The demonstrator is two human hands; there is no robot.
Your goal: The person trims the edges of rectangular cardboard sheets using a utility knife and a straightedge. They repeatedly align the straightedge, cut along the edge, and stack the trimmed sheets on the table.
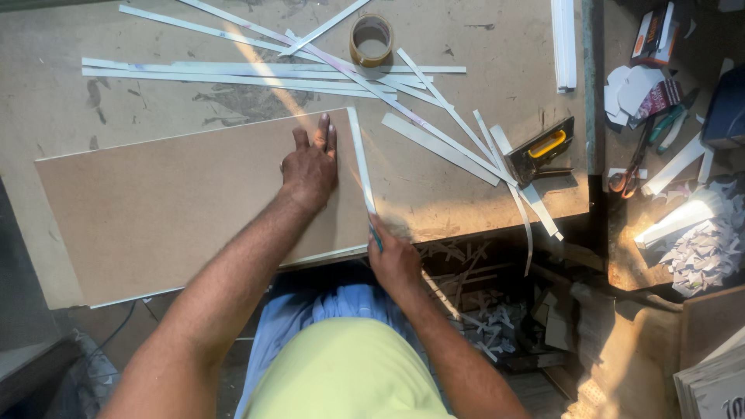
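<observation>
step: trimming the board (171, 209) edge | left hand (310, 167) flat, pressing board on the surface (466, 186) | right hand (394, 260) grip clamped on the knife (375, 233) beside the white strip (361, 159) | next: likely a steady pull along the edge

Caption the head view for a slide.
Left hand flat on a brown rectangular board; right hand at its white edge strip.

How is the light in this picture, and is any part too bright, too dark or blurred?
Head view: a diagonal streak of sunlight crosses the brown rectangular board beside the left hand; the white paper scraps at the right are glaring; the space under the table is dark; the right hand and the thin tool it grips look slightly soft.
</observation>
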